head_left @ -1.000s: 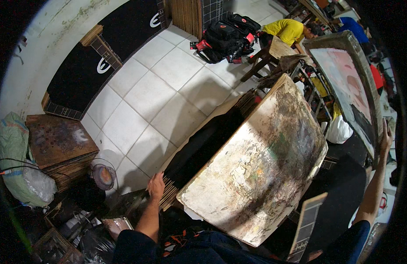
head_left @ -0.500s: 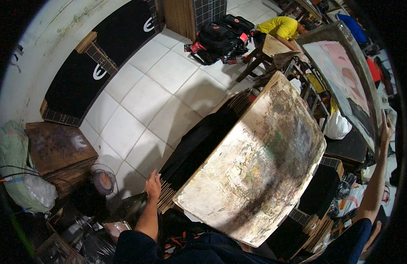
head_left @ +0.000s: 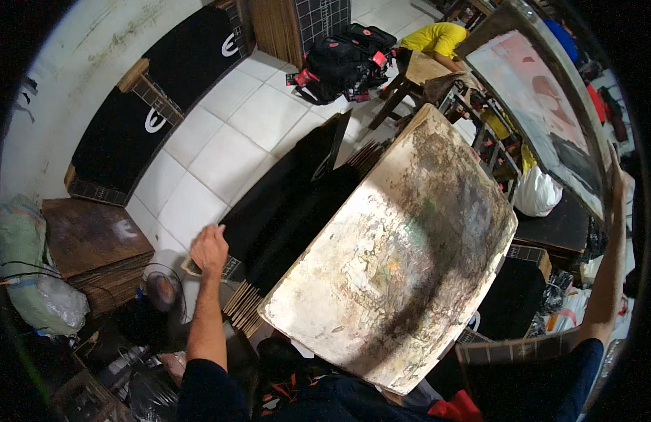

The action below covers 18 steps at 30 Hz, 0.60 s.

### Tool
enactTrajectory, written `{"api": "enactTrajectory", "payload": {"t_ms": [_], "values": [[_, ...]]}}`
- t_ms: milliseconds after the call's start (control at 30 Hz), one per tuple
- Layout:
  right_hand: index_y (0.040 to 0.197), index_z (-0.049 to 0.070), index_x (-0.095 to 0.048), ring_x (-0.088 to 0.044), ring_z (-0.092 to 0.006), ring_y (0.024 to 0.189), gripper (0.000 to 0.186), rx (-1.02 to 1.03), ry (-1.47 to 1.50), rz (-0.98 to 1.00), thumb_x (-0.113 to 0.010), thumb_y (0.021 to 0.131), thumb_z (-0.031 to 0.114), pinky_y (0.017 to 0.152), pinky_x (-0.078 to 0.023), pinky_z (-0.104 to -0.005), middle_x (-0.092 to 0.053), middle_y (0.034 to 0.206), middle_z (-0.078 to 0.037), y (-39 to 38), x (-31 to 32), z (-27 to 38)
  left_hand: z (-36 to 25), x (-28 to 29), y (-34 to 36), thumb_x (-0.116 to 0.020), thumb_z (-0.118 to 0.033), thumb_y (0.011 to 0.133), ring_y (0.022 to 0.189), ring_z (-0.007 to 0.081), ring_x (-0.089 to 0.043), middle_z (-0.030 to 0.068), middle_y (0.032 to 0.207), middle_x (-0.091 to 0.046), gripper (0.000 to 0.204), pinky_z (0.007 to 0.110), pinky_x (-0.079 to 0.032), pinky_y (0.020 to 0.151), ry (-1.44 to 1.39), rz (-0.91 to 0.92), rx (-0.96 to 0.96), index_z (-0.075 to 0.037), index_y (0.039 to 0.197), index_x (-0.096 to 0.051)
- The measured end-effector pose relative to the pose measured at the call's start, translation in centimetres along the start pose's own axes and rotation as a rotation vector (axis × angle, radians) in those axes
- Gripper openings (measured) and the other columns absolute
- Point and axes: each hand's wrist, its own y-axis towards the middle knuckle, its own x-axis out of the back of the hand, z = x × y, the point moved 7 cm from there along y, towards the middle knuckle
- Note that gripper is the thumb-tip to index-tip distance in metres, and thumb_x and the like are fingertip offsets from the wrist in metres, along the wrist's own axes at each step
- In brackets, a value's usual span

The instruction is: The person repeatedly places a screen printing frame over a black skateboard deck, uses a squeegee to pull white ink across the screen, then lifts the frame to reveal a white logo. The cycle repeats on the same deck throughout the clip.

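1. Black flat rectangular board [head_left: 269, 202] slants left of the paint-stained white worktop [head_left: 353, 274]; left hand [head_left: 209, 250] pinches its near end.
2. Right hand [head_left: 622, 183] meets a grey-framed pinkish panel [head_left: 540, 91]; grip cannot be told.
3. Uneven support could swing the board into the worktop.

Beyond your black panel [head_left: 276, 188], the white tiled floor [head_left: 223, 158] carries a black backpack [head_left: 345, 60] and wooden stool [head_left: 422, 68]; dark boards [head_left: 104, 144] stand to your panel's left.
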Motion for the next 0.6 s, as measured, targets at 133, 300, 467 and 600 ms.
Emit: {"api": "enactTrajectory", "payload": {"t_ms": [133,300,467,600], "values": [[0.138,0.012,-0.067,-0.048,-0.0121,0.069,0.039,-0.442,0.452,-0.101,-0.062,0.104,0.032,0.064,-0.042,-0.0285,-0.058,0.084,-0.001,-1.9,-0.1,1.3,-2.0,8.3,8.0,-0.068,-0.033,0.095,0.078,0.0373,-0.071,0.015,0.085,-0.074,0.027,0.048,-0.054,0.07,0.15,0.039,-0.063,-0.009,0.088,-0.074],[0.12,0.002,-0.074,-0.063,-0.0174,0.081,0.065,-0.197,0.342,-0.146,-0.064,0.096,0.062,0.078,-0.05,-0.0315,-0.069,0.095,-0.007,-1.4,1.6,6.1,-0.1,26.7,14.2,-0.071,-0.041,0.093,0.083,0.0411,-0.07,0.0174,0.09,-0.074,0.03,0.048,-0.053,0.072,0.127,-0.203,-0.082,-0.012,0.102,-0.076],[0.13,0.007,-0.071,-0.07,-0.0236,0.105,0.081,-0.43,0.331,-0.034,-0.063,0.088,0.075,0.093,-0.051,-0.0351,-0.075,0.117,-0.016,-2.7,1.4,6.6,12.3,45.2,19.8,-0.066,-0.032,0.103,0.073,0.0096,-0.041,-0.001,0.073,-0.05,0.042,0.028,-0.038,0.066,-0.068,-0.248,0.059,0.001,0.08,-0.053],[0.131,0.011,-0.071,-0.071,-0.0303,0.111,0.082,-0.442,0.214,0.051,-0.061,0.086,0.078,0.096,-0.05,-0.0375,-0.074,0.121,-0.018,-3.6,1.7,8.5,21.3,48.1,20.7,-0.068,-0.033,0.101,0.079,0.0121,-0.049,-0.001,0.085,-0.059,0.035,0.031,-0.042,0.074,-0.447,-0.205,0.249,-0.002,0.085,-0.064]]}}
